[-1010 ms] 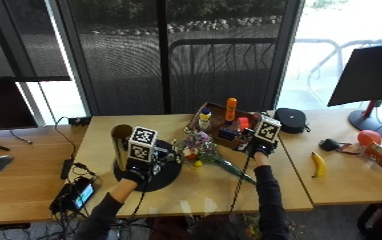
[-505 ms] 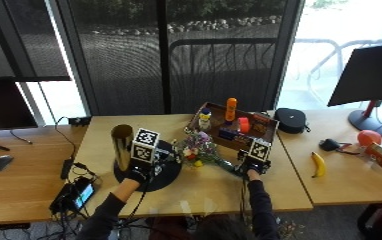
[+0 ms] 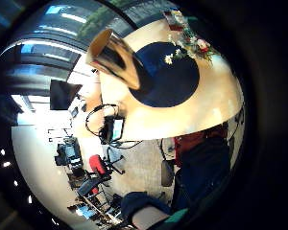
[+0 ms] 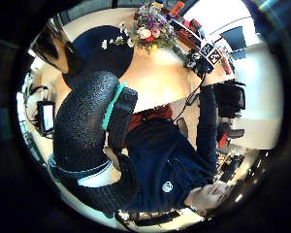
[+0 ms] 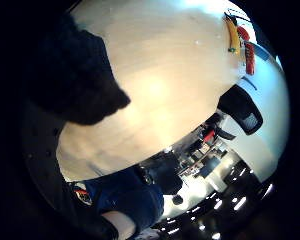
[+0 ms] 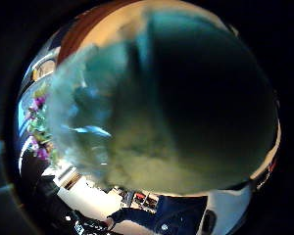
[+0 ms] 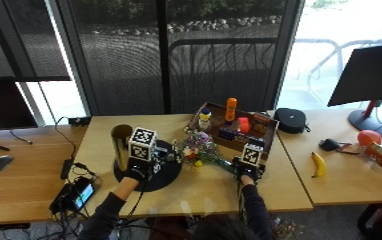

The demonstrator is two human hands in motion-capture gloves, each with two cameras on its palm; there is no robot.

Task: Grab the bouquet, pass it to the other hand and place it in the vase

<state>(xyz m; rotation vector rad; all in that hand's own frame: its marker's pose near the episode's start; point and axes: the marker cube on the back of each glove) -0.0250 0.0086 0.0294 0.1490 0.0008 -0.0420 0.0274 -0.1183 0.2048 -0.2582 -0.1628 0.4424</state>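
Bouquet (image 7: pixel 197 150): lying on its side on the light wooden table (image 7: pixel 197 192), flower heads beside the dark round mat (image 7: pixel 168 175), stems running toward the right hand; mixed blooms, white, pink, purple and yellow.
Vase (image 7: pixel 120 146): tall, metallic, upright on the dark round mat, mouth open; I can see nothing inside it, and the bouquet is outside it.
Left hand (image 7: pixel 138 172): over the mat, just beside the vase; its thumb shows curled in the thumb side palm view, but whether the fingers are spread or closed I cannot tell.
Right hand (image 7: pixel 246 172): low at the table by the stem end of the bouquet; green wrapping or stems fill its thumb side palm view, so they are close to the palm, but I cannot tell if the fingers have closed on them.
Wooden tray (image 7: pixel 264 134): behind the bouquet; holds an orange bottle (image 7: pixel 231 108), a small white bottle (image 7: pixel 205 120), a red item (image 7: pixel 244 124) and some darker pieces.
Banana (image 7: pixel 318 164): on the table, well off to the right.
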